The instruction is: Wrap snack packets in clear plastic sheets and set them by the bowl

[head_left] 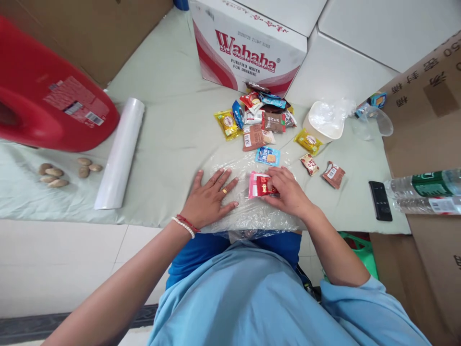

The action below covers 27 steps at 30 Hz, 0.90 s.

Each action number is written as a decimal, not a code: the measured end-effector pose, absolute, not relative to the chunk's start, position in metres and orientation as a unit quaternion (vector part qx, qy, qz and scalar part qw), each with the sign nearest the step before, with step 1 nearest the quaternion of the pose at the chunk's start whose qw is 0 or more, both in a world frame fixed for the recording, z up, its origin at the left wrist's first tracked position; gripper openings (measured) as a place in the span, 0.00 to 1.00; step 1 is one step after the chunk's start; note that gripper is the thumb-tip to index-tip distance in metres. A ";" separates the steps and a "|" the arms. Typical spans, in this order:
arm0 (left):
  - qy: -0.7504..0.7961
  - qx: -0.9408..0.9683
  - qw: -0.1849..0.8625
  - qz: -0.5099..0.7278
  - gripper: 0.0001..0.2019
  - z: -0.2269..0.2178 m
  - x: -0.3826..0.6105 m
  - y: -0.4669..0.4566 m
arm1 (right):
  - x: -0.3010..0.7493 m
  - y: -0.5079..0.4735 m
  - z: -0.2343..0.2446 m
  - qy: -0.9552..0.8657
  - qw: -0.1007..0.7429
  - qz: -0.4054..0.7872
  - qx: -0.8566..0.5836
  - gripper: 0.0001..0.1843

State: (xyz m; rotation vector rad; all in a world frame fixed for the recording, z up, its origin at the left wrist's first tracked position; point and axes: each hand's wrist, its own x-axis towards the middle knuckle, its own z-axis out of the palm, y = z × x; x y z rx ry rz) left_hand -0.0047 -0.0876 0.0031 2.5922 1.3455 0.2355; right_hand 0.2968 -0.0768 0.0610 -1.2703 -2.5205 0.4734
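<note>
A sheet of clear plastic film [252, 216] is spread at the near edge of the cloth-covered table [169, 134]. My left hand [211, 197] lies flat on the film's left part, fingers spread, holding nothing. My right hand [288, 190] rests on a pink and red snack packet [259, 185] lying on the film, fingers closed over its right end. A blue snack packet [267, 156] sits just beyond it at the film's far edge.
A pile of several snack packets [257, 117] lies before a Wahaha water carton [248, 48]. A film roll [120, 151], nuts [54, 174] and a red jug [43, 96] are left. A white bowl [324, 122], phone [380, 200] and bottles [428, 190] are right.
</note>
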 end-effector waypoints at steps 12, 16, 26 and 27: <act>0.470 0.870 0.124 0.076 0.35 0.004 -0.026 -0.098 | 0.266 -0.074 0.039 -0.881 0.084 0.195 -0.423 0.13; 0.470 0.872 0.128 0.059 0.37 0.004 -0.030 -0.094 | 0.264 -0.074 0.040 -0.873 0.085 0.218 -0.428 0.14; 0.352 0.910 0.109 0.191 0.39 0.033 -0.049 -0.140 | 0.336 -0.126 0.082 -0.827 0.215 0.251 -0.455 0.12; 0.320 0.922 0.120 0.181 0.39 0.030 -0.050 -0.148 | 0.346 -0.137 0.080 -0.830 0.200 0.267 -0.448 0.18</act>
